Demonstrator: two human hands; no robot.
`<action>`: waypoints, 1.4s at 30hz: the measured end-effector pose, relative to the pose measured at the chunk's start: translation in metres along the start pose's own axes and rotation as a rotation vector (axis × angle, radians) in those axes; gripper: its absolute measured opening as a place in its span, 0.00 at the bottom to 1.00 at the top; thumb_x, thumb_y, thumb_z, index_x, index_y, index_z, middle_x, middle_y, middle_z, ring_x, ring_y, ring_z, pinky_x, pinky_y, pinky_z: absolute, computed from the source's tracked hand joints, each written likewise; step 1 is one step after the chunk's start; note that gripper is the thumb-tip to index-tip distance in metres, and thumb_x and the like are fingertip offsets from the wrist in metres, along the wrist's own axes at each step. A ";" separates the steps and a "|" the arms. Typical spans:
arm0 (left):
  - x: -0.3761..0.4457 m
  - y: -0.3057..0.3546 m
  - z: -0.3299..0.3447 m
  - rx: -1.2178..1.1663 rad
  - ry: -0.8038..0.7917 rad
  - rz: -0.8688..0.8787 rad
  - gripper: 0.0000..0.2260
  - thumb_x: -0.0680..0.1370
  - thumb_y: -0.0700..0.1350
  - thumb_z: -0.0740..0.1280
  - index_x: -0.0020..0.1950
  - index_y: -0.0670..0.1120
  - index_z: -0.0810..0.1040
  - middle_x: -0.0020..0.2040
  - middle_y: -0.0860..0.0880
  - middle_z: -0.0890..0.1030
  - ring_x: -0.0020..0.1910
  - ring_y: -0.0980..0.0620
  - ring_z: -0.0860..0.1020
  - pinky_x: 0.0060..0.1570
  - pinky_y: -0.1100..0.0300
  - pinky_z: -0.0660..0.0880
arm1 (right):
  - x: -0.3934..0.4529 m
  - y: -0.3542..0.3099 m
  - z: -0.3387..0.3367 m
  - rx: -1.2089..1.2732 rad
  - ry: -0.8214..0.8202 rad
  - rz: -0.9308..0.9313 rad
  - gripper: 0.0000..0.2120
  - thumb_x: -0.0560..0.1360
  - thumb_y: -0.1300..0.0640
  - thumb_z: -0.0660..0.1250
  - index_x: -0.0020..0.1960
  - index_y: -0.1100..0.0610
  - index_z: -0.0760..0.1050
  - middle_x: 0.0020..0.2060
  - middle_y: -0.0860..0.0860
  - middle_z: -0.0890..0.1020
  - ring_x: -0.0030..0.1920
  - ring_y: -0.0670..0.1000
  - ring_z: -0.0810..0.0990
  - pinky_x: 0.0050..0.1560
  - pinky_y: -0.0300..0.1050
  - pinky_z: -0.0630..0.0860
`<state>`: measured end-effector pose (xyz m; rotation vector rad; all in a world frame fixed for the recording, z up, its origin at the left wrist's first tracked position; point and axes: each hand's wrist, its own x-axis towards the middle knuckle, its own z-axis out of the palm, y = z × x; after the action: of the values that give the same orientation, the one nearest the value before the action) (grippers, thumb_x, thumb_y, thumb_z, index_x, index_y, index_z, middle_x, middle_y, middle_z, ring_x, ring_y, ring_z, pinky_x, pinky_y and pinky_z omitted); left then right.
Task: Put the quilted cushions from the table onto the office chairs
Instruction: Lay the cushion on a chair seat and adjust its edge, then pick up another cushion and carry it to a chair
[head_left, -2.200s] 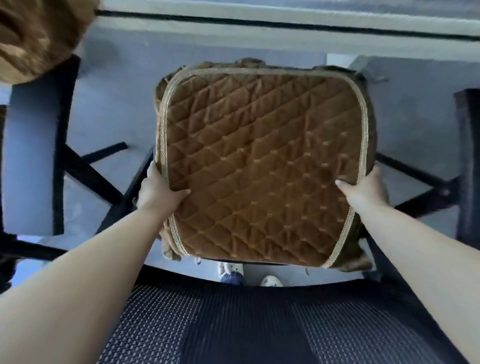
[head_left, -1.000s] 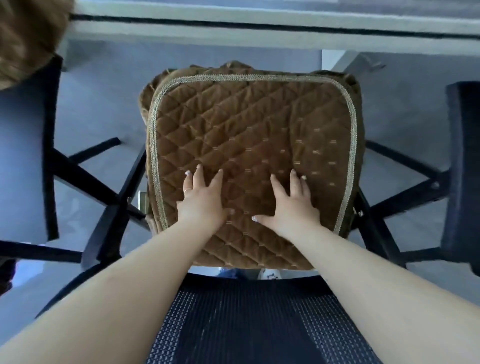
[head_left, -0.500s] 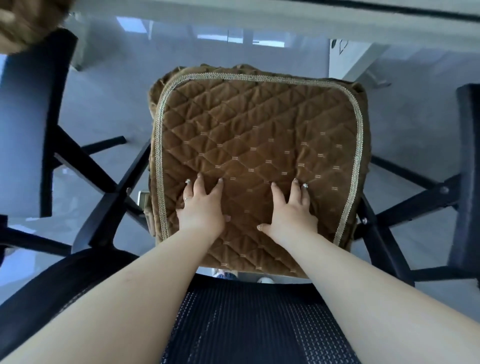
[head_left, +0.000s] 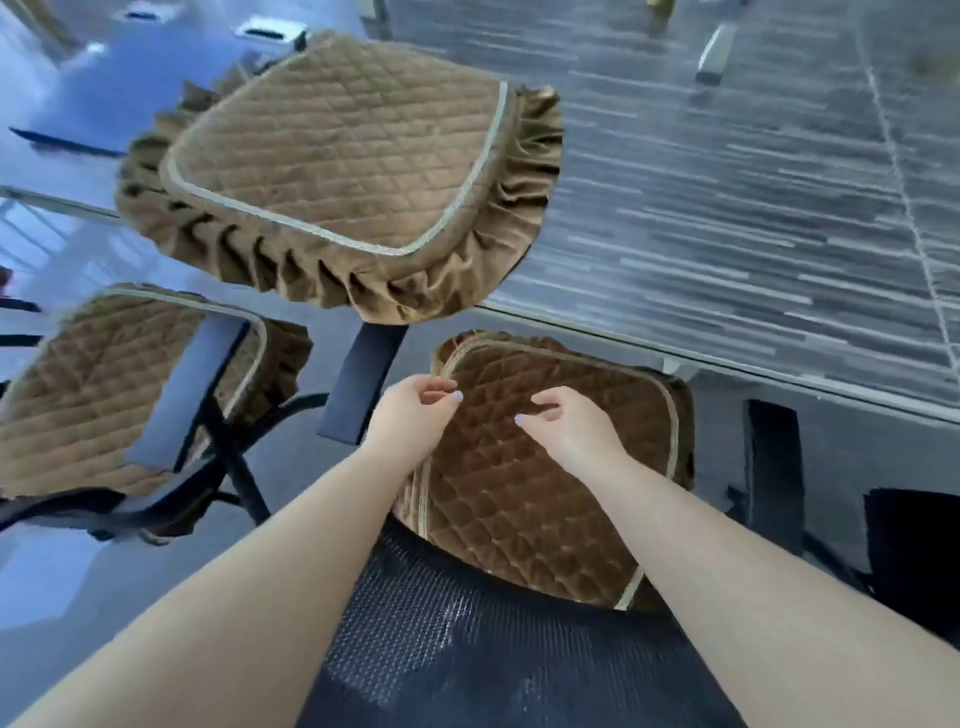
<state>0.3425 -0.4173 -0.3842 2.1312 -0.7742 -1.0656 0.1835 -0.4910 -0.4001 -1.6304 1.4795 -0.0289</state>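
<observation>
A brown quilted cushion (head_left: 545, 483) lies flat on the seat of the office chair in front of me, behind the chair's black mesh back (head_left: 467, 654). My left hand (head_left: 415, 421) and my right hand (head_left: 571, 431) hover just above it, fingers loosely curled and apart, holding nothing. A second brown cushion (head_left: 337, 156) with a ruffled skirt lies on the glass table (head_left: 727, 208), overhanging its near edge. A third cushion (head_left: 104, 389) covers the seat of the chair at the left, partly seen through the glass.
The glass table's edge runs diagonally from the left to the lower right, above the chairs. A black armrest (head_left: 363, 379) stands left of my hands and another armrest (head_left: 769, 467) is at the right. Striped carpet shows through the glass.
Both hands have lifted off the cushion on the chair, where they were pressed flat. My view has risen, bringing the table and the ruffled cushion into sight.
</observation>
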 end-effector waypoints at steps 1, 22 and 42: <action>-0.008 0.011 -0.014 -0.022 0.022 0.017 0.11 0.78 0.49 0.66 0.59 0.49 0.79 0.51 0.53 0.80 0.50 0.54 0.78 0.44 0.63 0.72 | -0.008 -0.012 -0.006 0.025 0.002 -0.014 0.19 0.75 0.47 0.67 0.64 0.51 0.73 0.50 0.46 0.79 0.56 0.50 0.79 0.53 0.42 0.73; 0.008 0.095 -0.283 -0.051 0.273 0.175 0.04 0.76 0.48 0.67 0.50 0.52 0.79 0.45 0.53 0.82 0.45 0.53 0.81 0.38 0.63 0.74 | -0.008 -0.231 -0.064 0.146 0.150 -0.212 0.25 0.73 0.49 0.69 0.68 0.53 0.67 0.44 0.46 0.79 0.48 0.52 0.79 0.50 0.47 0.74; 0.358 0.052 -0.380 0.202 0.120 0.056 0.27 0.76 0.46 0.67 0.74 0.44 0.65 0.70 0.44 0.73 0.68 0.44 0.71 0.64 0.53 0.67 | 0.199 -0.281 0.009 -0.019 0.388 0.340 0.38 0.70 0.46 0.73 0.74 0.57 0.62 0.69 0.62 0.68 0.68 0.61 0.69 0.67 0.49 0.66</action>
<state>0.8282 -0.6088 -0.3319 2.3034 -0.9116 -0.8527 0.4641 -0.6813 -0.3378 -1.4198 2.0443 -0.1483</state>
